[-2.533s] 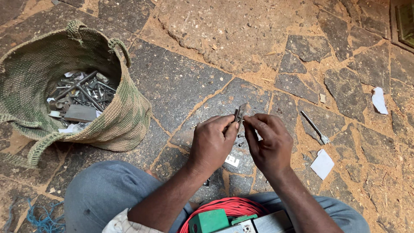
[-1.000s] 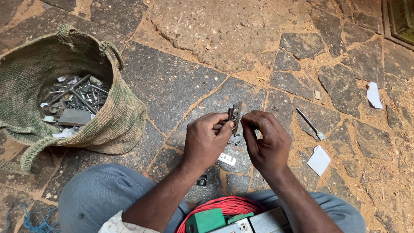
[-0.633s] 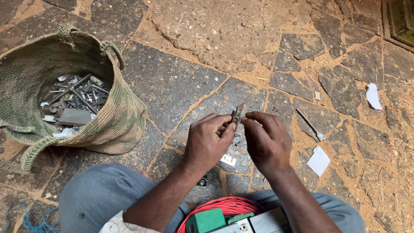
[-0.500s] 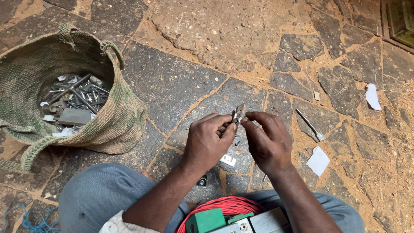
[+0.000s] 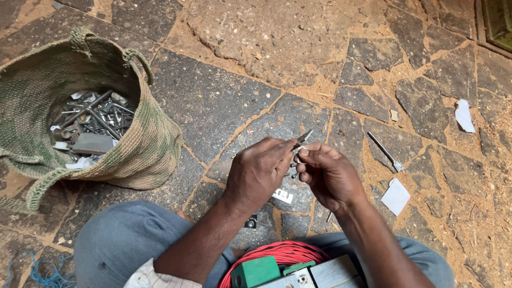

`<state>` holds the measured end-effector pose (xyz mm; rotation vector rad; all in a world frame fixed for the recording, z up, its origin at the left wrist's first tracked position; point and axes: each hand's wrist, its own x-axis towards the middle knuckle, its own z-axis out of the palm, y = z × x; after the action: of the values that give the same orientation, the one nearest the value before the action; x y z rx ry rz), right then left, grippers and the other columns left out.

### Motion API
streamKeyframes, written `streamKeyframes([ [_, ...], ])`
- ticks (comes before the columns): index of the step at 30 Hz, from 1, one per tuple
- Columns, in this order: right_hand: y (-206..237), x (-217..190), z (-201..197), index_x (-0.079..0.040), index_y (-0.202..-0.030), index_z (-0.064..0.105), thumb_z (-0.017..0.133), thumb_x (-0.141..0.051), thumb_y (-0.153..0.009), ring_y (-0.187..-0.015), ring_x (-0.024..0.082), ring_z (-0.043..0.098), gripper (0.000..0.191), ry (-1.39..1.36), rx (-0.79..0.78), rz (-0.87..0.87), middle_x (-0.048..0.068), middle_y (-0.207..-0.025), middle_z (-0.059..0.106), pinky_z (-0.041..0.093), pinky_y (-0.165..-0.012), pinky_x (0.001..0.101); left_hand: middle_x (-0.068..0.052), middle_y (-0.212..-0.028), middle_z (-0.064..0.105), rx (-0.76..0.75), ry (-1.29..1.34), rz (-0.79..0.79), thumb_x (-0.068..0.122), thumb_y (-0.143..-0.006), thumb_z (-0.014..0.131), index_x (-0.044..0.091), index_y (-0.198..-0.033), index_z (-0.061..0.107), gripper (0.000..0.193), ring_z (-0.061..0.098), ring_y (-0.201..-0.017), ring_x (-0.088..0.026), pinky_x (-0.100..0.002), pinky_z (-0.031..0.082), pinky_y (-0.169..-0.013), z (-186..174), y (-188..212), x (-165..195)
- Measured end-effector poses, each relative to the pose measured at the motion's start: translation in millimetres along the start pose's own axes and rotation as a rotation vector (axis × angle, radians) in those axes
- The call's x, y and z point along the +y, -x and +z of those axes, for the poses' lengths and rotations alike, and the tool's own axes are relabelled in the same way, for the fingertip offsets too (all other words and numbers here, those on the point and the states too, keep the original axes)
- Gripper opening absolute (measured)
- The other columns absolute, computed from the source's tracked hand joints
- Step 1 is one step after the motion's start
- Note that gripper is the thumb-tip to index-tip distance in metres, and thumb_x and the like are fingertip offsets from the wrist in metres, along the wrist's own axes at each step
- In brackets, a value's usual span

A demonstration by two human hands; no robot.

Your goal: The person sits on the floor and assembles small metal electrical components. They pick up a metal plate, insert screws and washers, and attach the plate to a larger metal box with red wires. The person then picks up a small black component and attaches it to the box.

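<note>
Both hands sit slightly lower and closer to the knees than 2.5 s ago, and the small metal part (image 5: 304,137) between them is tilted more, tip up-right; basket unchanged.

Landmark = woven basket (image 5: 144,154), lying open-mouthed on the stone floor (image 5: 224,101). Left to right from it:
- Inside the basket: heap of metal hardware (image 5: 90,125), rods, bolts, one flat grey piece.
- Right of the basket, below its level: left hand (image 5: 258,173), fingers curled, pinching the small metal part at thumb and forefinger.
- Just right of that: right hand (image 5: 328,176), fingertips closed on the same part from the other side. Hands touching at the tips. Exact shape of the part can't be told, mostly hidden.
- Under the hands, on the floor: white plastic piece (image 5: 282,196) and small dark fitting (image 5: 250,221).
- Further right: thin metal tool (image 5: 384,152), then white paper scrap (image 5: 396,196), another scrap (image 5: 464,116) far right.
- Bottom edge, right of the basket: red wire coil (image 5: 277,253), green box (image 5: 256,272) across the lap.
</note>
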<state>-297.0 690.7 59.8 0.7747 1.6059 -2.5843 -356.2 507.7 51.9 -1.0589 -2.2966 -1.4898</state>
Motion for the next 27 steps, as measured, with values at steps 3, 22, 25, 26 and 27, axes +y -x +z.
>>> streamKeyframes([
  [3, -3, 0, -7, 0.0, -0.097, 0.065, 0.066, -0.002, -0.095, -0.069, 0.013, 0.071, 0.003, -0.156, -0.09, 0.086, 0.01, -0.084, 0.072, 0.059, -0.058, 0.0202, -0.014, -0.104, 0.077, 0.041, -0.038, 0.087, 0.007, -0.096, 0.07, 0.002, -0.119, 0.073, 0.023, 0.077, -0.089, -0.021, -0.027, 0.065, -0.071, 3, -2, -3],
  [22, 14, 3, 21, -0.005, -0.107, 0.076, 0.076, -0.016, -0.09, -0.073, 0.012, 0.077, 0.021, 0.911, 0.235, -0.503, 0.006, -0.085, 0.08, 0.064, -0.066, 0.0276, -0.013, -0.095, 0.079, 0.062, 0.623, -0.735, 0.02, -0.093, 0.069, -0.003, -0.119, 0.07, 0.035, 0.079, -0.076, -0.017, -0.028, 0.059, -0.065, 4, -7, -21],
  [25, 15, 4, 23, -0.005, -0.106, 0.077, 0.076, -0.019, -0.092, -0.073, 0.011, 0.078, 0.02, 1.085, 0.229, -0.649, 0.004, -0.085, 0.081, 0.065, -0.066, 0.0266, -0.013, -0.095, 0.08, 0.015, 0.575, -0.747, 0.021, -0.093, 0.069, -0.001, -0.121, 0.07, 0.035, 0.079, -0.076, -0.015, -0.026, 0.063, -0.065, 5, -7, -16],
  [26, 15, 3, 23, -0.005, -0.106, 0.078, 0.076, -0.019, -0.092, -0.073, 0.011, 0.078, 0.019, 1.097, 0.229, -0.651, 0.005, -0.084, 0.081, 0.065, -0.065, 0.0266, -0.013, -0.096, 0.08, 0.007, 0.559, -0.738, 0.022, -0.094, 0.069, -0.001, -0.121, 0.07, 0.035, 0.079, -0.076, -0.015, -0.025, 0.063, -0.065, 5, -7, -14],
  [27, 15, 3, 23, -0.006, -0.105, 0.078, 0.076, -0.018, -0.091, -0.072, 0.011, 0.078, 0.019, 1.11, 0.228, -0.653, 0.005, -0.083, 0.08, 0.065, -0.064, 0.0266, -0.013, -0.097, 0.079, -0.002, 0.543, -0.729, 0.022, -0.094, 0.069, 0.0, -0.121, 0.069, 0.035, 0.079, -0.077, -0.014, -0.025, 0.064, -0.065, 5, -6, -13],
])
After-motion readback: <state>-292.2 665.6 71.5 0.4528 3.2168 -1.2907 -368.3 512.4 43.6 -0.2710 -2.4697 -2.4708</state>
